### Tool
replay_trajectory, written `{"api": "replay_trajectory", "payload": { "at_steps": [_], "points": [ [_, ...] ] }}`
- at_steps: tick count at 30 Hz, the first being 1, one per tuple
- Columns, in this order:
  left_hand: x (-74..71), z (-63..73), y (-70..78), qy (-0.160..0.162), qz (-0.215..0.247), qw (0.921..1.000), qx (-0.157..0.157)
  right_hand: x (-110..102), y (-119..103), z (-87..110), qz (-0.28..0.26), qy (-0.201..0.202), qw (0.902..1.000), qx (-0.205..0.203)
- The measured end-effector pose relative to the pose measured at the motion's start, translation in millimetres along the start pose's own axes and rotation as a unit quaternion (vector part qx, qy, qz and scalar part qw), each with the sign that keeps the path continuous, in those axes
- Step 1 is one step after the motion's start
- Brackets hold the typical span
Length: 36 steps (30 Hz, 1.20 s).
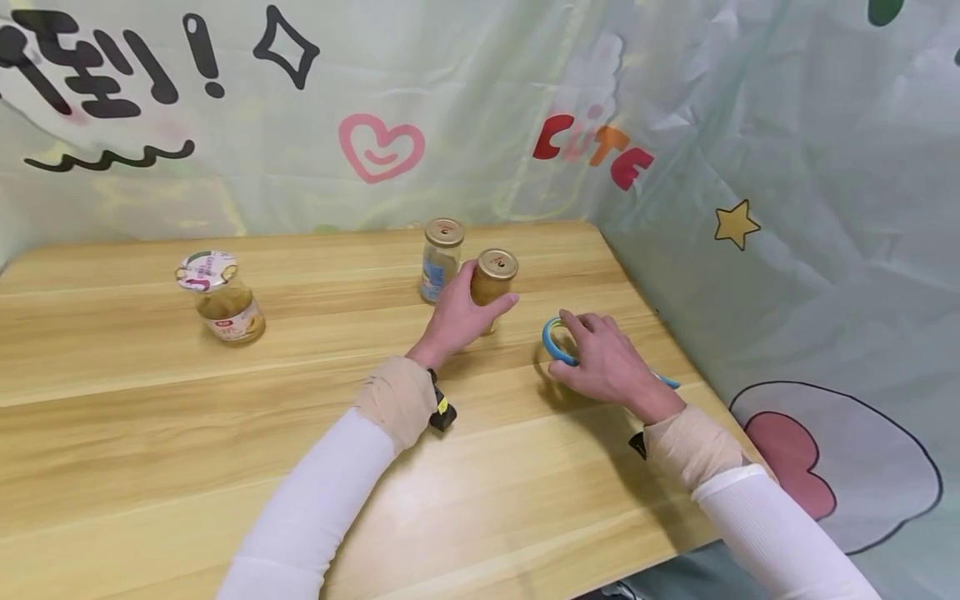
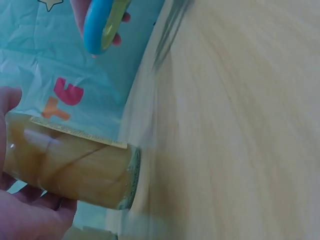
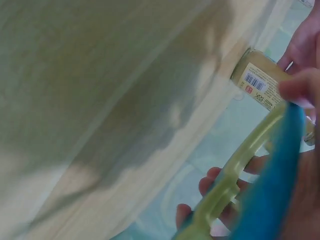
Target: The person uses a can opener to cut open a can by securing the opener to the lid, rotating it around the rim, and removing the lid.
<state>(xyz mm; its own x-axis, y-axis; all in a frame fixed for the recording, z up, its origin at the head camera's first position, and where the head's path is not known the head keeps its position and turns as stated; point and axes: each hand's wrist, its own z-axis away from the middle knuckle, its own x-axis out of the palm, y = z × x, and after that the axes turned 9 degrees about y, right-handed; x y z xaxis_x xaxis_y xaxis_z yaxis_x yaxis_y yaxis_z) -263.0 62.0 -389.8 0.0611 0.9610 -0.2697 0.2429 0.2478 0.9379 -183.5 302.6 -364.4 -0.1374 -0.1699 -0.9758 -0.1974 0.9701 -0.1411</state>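
My left hand grips a glass jar with a gold lid and amber contents. Its base is at or just above the table; I cannot tell which. In the left wrist view the jar lies sideways across the picture, fingers and thumb around it. My right hand holds a curved blue and yellow-green jar opener above the table. The right wrist view shows the opener's notched inner edge with fingers behind it. Just behind the gripped jar stands a second gold-lidded jar with a blue label.
Farther left on the wooden table stands a jar with a patterned white-and-pink cover and amber contents. A printed cloth hangs along the back and right sides. The table's right edge runs close beside my right hand.
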Motion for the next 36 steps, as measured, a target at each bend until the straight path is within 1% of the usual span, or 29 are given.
{"api": "replay_trajectory", "payload": {
  "at_steps": [4, 7, 10, 13, 16, 18, 20, 23, 25, 29, 31, 33, 36],
  "points": [
    [3.4, -1.7, -1.9, 0.012, -0.009, 0.9998, 0.009, 3, 2, 1.2, -0.025, 0.015, 0.9996, -0.006],
    [4.2, -2.1, -2.7, 0.011, -0.01, 0.9998, 0.011, 5, 1, 0.9, -0.035, 0.031, 0.9988, -0.01],
    [3.1, -1.0, -2.7, 0.006, -0.01, 0.9998, 0.014, 5, -3, -0.3, -0.034, 0.037, 0.9987, -0.005],
    [2.6, 1.1, -1.7, 0.001, -0.015, 0.9996, 0.024, 5, -6, -0.9, -0.028, 0.034, 0.999, 0.001],
    [3.3, 3.0, -0.5, -0.002, -0.023, 0.9992, 0.034, 3, -9, -1.4, -0.022, 0.036, 0.9991, -0.003],
    [4.0, 4.5, 0.5, -0.004, -0.027, 0.999, 0.035, 2, -10, -2.0, -0.016, 0.038, 0.9991, -0.011],
    [4.7, 6.2, 0.9, -0.005, -0.031, 0.999, 0.033, 1, -11, -3.1, -0.005, 0.038, 0.9988, -0.028],
    [5.2, 9.5, 2.6, -0.004, -0.032, 0.9991, 0.027, -3, -13, -4.2, 0.015, 0.027, 0.9979, -0.057],
    [5.8, 11.7, 3.3, -0.002, -0.031, 0.9992, 0.024, -7, -15, -4.6, 0.017, 0.014, 0.9975, -0.067],
    [7.4, 16.2, 4.9, -0.007, -0.028, 0.9994, 0.02, -15, -19, -3.7, -0.015, -0.015, 0.9989, -0.042],
    [8.4, 18.5, 5.5, -0.013, -0.026, 0.9994, 0.019, -19, -20, -3.1, -0.033, -0.018, 0.999, -0.025],
    [9.2, 20.5, 6.1, -0.016, -0.026, 0.9994, 0.019, -21, -21, -3.6, -0.037, -0.007, 0.9991, -0.018],
    [9.6, 23.3, 6.8, -0.014, -0.022, 0.9995, 0.017, -25, -24, -6.7, -0.035, 0.026, 0.999, -0.006]
  ]
}}
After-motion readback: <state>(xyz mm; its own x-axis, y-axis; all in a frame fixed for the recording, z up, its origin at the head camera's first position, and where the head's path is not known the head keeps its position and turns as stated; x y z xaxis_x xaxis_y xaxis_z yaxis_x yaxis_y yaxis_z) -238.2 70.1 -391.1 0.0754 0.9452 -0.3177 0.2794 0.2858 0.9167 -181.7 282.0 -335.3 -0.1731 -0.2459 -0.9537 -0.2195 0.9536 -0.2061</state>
